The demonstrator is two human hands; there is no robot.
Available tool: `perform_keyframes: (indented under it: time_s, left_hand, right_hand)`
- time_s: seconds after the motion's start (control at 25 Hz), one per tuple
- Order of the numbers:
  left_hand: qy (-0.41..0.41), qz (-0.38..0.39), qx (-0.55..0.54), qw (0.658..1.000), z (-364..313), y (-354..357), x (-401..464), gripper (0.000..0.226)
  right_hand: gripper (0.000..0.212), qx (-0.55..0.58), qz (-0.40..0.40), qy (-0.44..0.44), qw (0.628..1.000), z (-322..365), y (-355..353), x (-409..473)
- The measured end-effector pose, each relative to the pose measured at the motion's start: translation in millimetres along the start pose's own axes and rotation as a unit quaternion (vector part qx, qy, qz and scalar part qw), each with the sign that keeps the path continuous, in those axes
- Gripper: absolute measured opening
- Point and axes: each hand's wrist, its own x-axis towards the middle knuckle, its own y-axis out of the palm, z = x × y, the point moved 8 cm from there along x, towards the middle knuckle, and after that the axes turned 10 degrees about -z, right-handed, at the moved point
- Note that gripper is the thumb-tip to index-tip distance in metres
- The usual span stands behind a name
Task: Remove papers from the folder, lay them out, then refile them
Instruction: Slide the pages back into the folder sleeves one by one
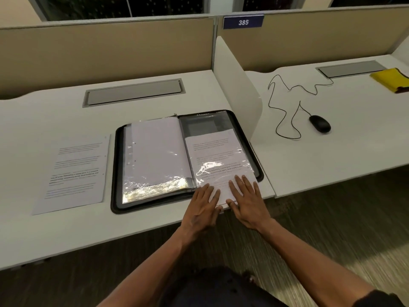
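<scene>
White table (66, 229) carries an open black folder (115, 173) with glossy plastic sleeves; one printed sheet (75, 173) lies flat on the table just left of it. Second printed paper (217, 156) sits on the folder's right half, near edge overhanging. Left hand (203, 209) and right hand (247, 204) rest on that paper's near end, fingers straight and spread, gripping nothing

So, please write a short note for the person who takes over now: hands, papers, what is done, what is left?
Left hand and right hand: both flat, fingers straight, pressing the printed white sheet on the right half of the open black zip folder.
A second printed sheet lies on the white desk, left of the folder.
Whether the pressed sheet is going in or coming out, I cannot tell.
Left: refile the loose sheet.
</scene>
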Motion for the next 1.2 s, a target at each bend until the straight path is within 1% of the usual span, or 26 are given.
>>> perform_keyframes:
  time_s: [0.08,0.12,0.24,0.32,0.44,0.52,0.6,0.68,0.76,0.84,0.92,0.96,1.12,1.2]
  left_hand:
    - [0.016,-0.017,-0.004,1.0,0.4,-0.9,0.3,0.054]
    - [0.018,-0.019,-0.007,1.0,1.8,-1.6,1.9,0.053]
    - [-0.007,-0.022,-0.009,1.0,15.6,-6.5,13.4,0.055]
    - [-0.019,-0.007,-0.009,1.0,24.4,-4.6,19.7,0.059]
    - [-0.01,0.009,-0.005,1.0,26.6,3.7,19.9,0.057]
    - [-0.003,0.008,-0.008,1.0,22.4,7.6,18.3,0.057]
    - [-0.02,-0.006,-0.018,1.0,18.7,6.7,21.8,0.053]
    - [-0.04,-0.028,-0.023,0.999,16.3,2.4,30.1,0.048]
    - [-0.063,-0.036,-0.015,0.997,16.5,-1.3,39.7,0.051]
    - [-0.098,-0.034,-0.009,0.995,21.1,-3.3,51.1,0.054]
    - [-0.119,-0.028,-0.001,0.993,23.2,-4.0,61.0,0.046]
    - [-0.122,-0.029,0.007,0.992,23.7,-5.0,65.3,0.039]
    - [-0.122,-0.04,0.048,0.991,25.7,-4.1,76.3,0.016]
    - [-0.119,-0.032,0.061,0.99,26.0,-1.3,78.9,0.012]
  right_hand:
    - [0.075,-0.002,0.003,0.01,1.0,2.6,-0.6,4.6]
    - [0.074,0.005,-0.012,0.018,1.0,4.1,-2.2,5.3]
    - [0.065,0.033,-0.067,0.019,0.997,11.0,-5.6,-0.2]
    - [0.062,0.04,-0.069,0.009,0.997,15.5,-2.6,-4.2]
    - [0.068,0.045,-0.059,0.018,0.997,16.7,-0.1,-3.9]
    - [0.077,0.049,-0.04,0.016,0.998,17.7,1.6,1.4]
    - [0.085,0.064,-0.024,0.008,0.998,15.1,1.7,9.0]
    - [0.086,0.075,-0.017,-0.001,0.997,11.0,-0.1,17.6]
    - [0.082,0.087,-0.028,-0.008,0.996,9.9,-2.6,24.7]
    - [0.071,0.11,-0.075,0.005,0.991,7.6,-9.6,25.4]
    - [0.056,0.124,-0.132,0.004,0.983,4.2,-13.8,18.1]
    - [0.054,0.122,-0.141,-0.005,0.982,4.0,-12.5,14.9]
    - [0.059,0.087,-0.106,-0.038,0.99,2.7,2.0,11.1]
    - [0.059,0.082,-0.099,-0.058,0.99,5.6,3.0,11.4]
